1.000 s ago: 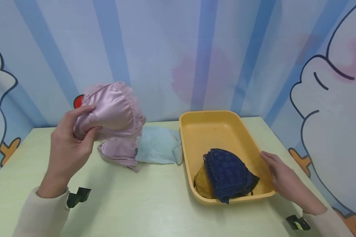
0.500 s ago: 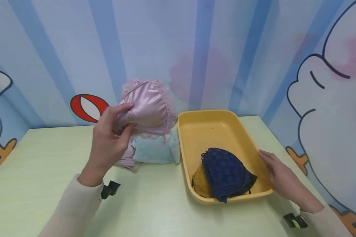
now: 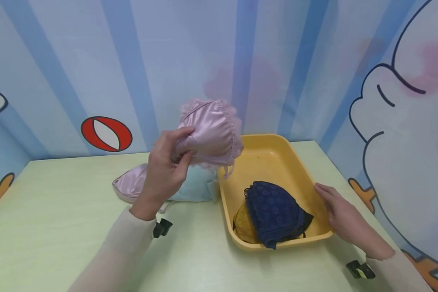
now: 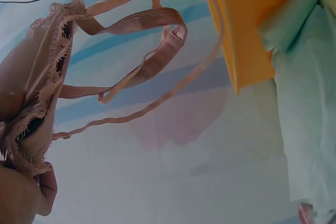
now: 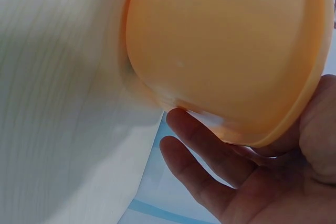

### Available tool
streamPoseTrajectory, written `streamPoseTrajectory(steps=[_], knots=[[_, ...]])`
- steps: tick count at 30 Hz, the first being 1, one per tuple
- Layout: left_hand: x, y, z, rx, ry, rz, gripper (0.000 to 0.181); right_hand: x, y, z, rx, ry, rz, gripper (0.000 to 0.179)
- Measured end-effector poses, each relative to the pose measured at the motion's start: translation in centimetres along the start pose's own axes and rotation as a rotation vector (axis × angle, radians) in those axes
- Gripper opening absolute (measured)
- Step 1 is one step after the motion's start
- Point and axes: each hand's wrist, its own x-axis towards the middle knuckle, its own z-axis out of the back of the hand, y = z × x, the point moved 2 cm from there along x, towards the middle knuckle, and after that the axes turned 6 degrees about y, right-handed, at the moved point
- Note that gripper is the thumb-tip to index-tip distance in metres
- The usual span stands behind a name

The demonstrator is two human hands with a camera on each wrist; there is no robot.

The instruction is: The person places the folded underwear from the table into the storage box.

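My left hand [image 3: 168, 170] pinches a folded pink satin bra [image 3: 211, 134] with lace trim, holding it up above the table near the tray's left side. Its straps [image 4: 157, 66] dangle in loops in the left wrist view. On the right, my right hand [image 3: 344, 219] rests against the side of a yellow tray [image 3: 306, 170], its fingers [image 5: 205, 150] fairly straight along the outer wall. Inside the tray's near end lies a navy bra [image 3: 277, 213], over a mustard one [image 3: 246, 225] that is partly hidden.
Left of the tray, a pale mint garment [image 3: 195, 188] and a lilac satin garment [image 3: 129, 184] lie on the light table [image 3: 58, 211], partly hidden behind my left arm. A printed cartoon backdrop [image 3: 182, 48] rises along the table's back edge.
My left hand has carried the pink bra rightward, from over the lilac garment to the tray's left edge. The right hand stays on the tray, and the view has shifted slightly.
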Motion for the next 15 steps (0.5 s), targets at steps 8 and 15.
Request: streamPoseTrajectory(steps=[8, 15], knots=[[0.0, 0.6, -4.3, 0.019, 0.127, -0.056, 0.046, 0.0, -0.1, 0.0, 0.004, 0.004, -0.005, 0.047], [-0.4, 1.6, -7.3, 0.059, 0.209, 0.013, 0.048, 0.1, 0.0, 0.0, 0.001, 0.006, -0.012, 0.047]])
